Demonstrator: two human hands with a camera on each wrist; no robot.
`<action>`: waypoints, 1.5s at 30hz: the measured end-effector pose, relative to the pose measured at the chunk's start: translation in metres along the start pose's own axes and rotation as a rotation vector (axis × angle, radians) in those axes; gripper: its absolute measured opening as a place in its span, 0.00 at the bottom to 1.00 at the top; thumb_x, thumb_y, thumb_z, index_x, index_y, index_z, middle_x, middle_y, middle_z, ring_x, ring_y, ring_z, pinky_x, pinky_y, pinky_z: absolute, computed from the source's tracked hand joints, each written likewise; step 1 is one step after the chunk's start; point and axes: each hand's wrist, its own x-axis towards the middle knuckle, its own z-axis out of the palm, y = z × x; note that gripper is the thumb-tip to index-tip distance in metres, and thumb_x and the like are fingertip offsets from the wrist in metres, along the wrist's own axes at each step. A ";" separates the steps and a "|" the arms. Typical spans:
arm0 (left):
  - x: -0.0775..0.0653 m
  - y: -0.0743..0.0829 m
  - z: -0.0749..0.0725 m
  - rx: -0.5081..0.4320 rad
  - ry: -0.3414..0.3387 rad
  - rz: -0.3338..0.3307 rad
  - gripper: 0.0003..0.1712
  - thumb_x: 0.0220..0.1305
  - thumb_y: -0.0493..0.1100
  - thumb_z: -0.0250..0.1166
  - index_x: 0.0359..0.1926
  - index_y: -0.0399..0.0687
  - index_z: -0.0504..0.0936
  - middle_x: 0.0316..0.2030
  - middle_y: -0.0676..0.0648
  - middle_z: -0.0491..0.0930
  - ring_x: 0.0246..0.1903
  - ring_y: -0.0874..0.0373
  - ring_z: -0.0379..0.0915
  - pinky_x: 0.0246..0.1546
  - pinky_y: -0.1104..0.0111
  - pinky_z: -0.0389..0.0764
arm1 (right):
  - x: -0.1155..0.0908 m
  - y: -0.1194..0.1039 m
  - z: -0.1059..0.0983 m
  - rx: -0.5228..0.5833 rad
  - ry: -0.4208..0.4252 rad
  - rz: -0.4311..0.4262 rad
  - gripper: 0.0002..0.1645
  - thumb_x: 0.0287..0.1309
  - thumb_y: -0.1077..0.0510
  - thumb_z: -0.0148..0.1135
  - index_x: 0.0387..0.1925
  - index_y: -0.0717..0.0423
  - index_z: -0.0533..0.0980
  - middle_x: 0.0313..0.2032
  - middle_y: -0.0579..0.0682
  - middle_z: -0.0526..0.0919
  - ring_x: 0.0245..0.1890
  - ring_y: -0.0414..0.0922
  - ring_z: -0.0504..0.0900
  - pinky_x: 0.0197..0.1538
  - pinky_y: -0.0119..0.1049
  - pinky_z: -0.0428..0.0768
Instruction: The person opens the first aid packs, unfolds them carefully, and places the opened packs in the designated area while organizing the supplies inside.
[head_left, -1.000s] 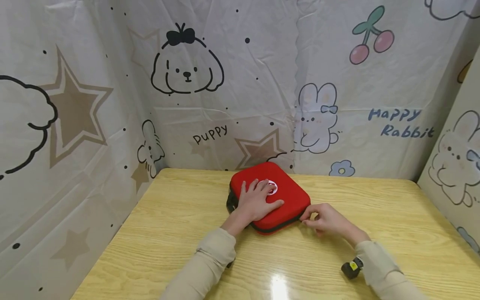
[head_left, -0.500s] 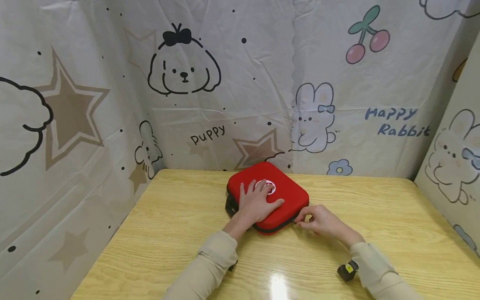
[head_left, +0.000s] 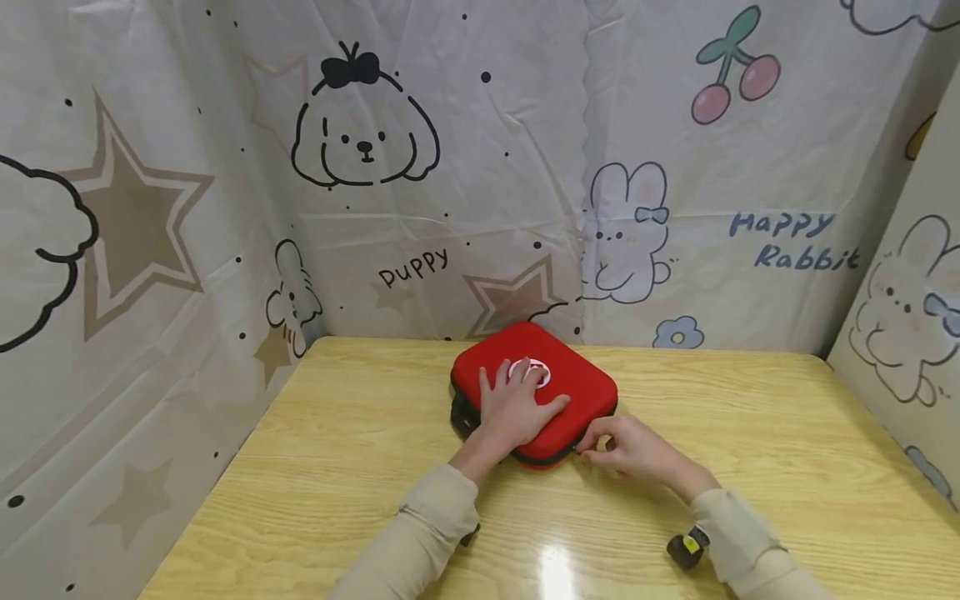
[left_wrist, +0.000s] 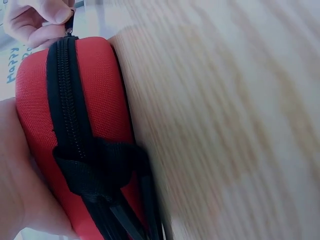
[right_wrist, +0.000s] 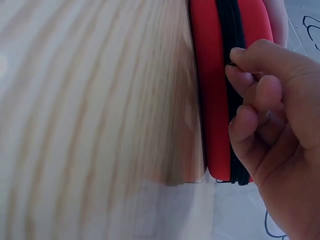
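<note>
Yellowish wood-grained tabletop bears a red, rounded-square fabric case; the left hand, fingers spread, rests atop it, while the right hand pinches its black zip pull. Zipping seems in hand, calling next for an even, steadied draw.

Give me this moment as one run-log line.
left hand: spread on top of red zippered case | right hand: pinches zipper pull | case: on wood-grain table
</note>
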 end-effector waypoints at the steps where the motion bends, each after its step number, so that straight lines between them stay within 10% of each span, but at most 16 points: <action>1: 0.000 0.000 -0.001 -0.003 -0.001 0.003 0.36 0.63 0.73 0.53 0.65 0.62 0.72 0.70 0.52 0.66 0.73 0.45 0.53 0.72 0.37 0.44 | 0.000 0.000 0.000 -0.004 0.002 -0.001 0.04 0.59 0.61 0.68 0.37 0.54 0.83 0.29 0.43 0.82 0.10 0.33 0.67 0.17 0.30 0.70; 21: -0.004 -0.065 -0.036 -0.158 -0.245 0.432 0.27 0.69 0.61 0.59 0.64 0.58 0.77 0.70 0.49 0.68 0.72 0.51 0.58 0.76 0.50 0.48 | -0.008 0.026 -0.020 -0.166 0.139 -0.084 0.07 0.58 0.64 0.67 0.35 0.48 0.82 0.29 0.37 0.78 0.26 0.31 0.71 0.30 0.27 0.73; 32: 0.000 -0.091 -0.045 -0.115 -0.246 0.531 0.28 0.62 0.57 0.67 0.62 0.56 0.79 0.69 0.48 0.69 0.73 0.47 0.57 0.75 0.53 0.51 | -0.007 0.048 -0.036 -0.158 0.202 -0.037 0.05 0.58 0.65 0.66 0.34 0.51 0.82 0.29 0.40 0.79 0.23 0.32 0.71 0.28 0.28 0.73; 45: 0.000 -0.099 -0.041 -0.073 -0.190 0.499 0.33 0.59 0.62 0.68 0.63 0.58 0.78 0.70 0.50 0.68 0.72 0.50 0.59 0.74 0.55 0.57 | -0.009 0.055 -0.039 -0.155 0.196 0.001 0.03 0.66 0.62 0.60 0.39 0.54 0.79 0.32 0.45 0.83 0.32 0.32 0.75 0.35 0.29 0.76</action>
